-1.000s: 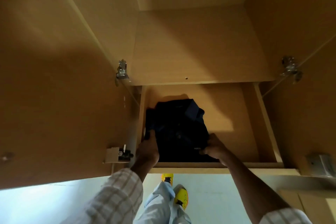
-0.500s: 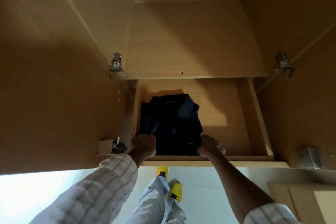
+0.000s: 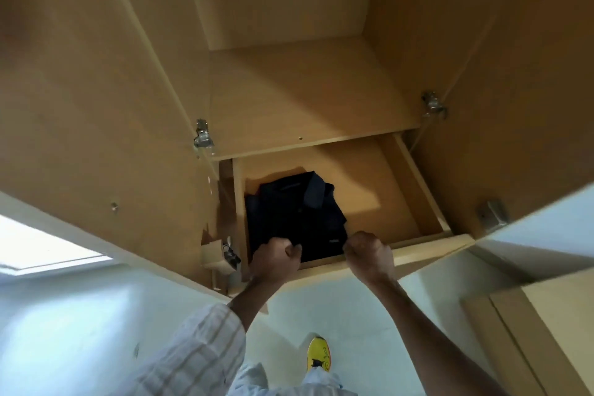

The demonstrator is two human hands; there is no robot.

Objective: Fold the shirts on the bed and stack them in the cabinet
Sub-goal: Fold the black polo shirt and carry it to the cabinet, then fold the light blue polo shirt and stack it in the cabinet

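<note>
A folded dark navy shirt [image 3: 297, 215] lies collar-up on the left part of the lower cabinet shelf [image 3: 379, 196], against the left wall. My left hand [image 3: 276, 255] is a closed fist over the shirt's front-left corner. My right hand [image 3: 369, 254] is also a closed fist, at the shirt's front-right corner and over the shelf's front lip. Whether fabric is pinched inside either fist is hidden.
The upper shelf [image 3: 305, 100] holds nothing. Both cabinet doors stand open, the left door [image 3: 96, 122] and the right door [image 3: 530, 90], with metal hinges [image 3: 203, 135]. A second wooden unit [image 3: 546, 331] stands at the lower right. My yellow shoe [image 3: 318, 354] is on the pale floor.
Both hands have drawn back from the shirt's sides to its front corners and curled into fists. The shirt stays on the shelf. My head has tilted, so more floor shows.
</note>
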